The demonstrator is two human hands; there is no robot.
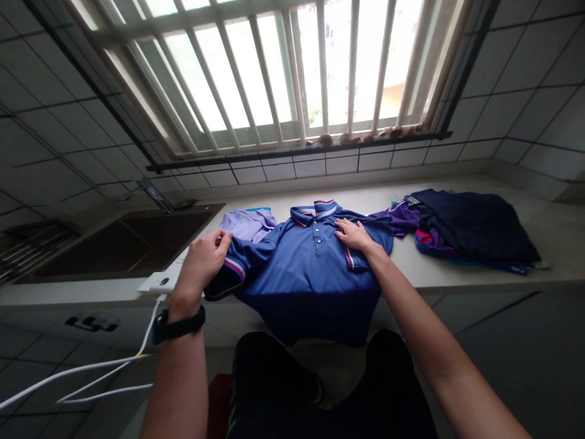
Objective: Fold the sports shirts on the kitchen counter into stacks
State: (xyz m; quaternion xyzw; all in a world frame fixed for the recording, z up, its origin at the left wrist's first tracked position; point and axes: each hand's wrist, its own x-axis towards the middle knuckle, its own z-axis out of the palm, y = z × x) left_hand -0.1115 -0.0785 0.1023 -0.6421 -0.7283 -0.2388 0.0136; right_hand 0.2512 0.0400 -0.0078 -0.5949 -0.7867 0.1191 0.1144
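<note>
A blue polo shirt (306, 262) with striped collar and cuffs lies front up on the counter, its lower part draping over the front edge. My left hand (204, 259) pinches the top of the sleeve on the left, lifting it a little. On the chest near the pocket, to the right of the buttons, my right hand (354, 235) rests flat with its fingers stretched out. Just behind the left sleeve lies a folded lavender garment (249, 224), partly covered by the shirt.
A pile of dark and purple clothes (475, 228) sits on the right of the counter (466, 177). At the left are a sink (114, 244) with a faucet (156, 195) and a white power strip (159, 281) with cables. A barred window (283, 73) is behind.
</note>
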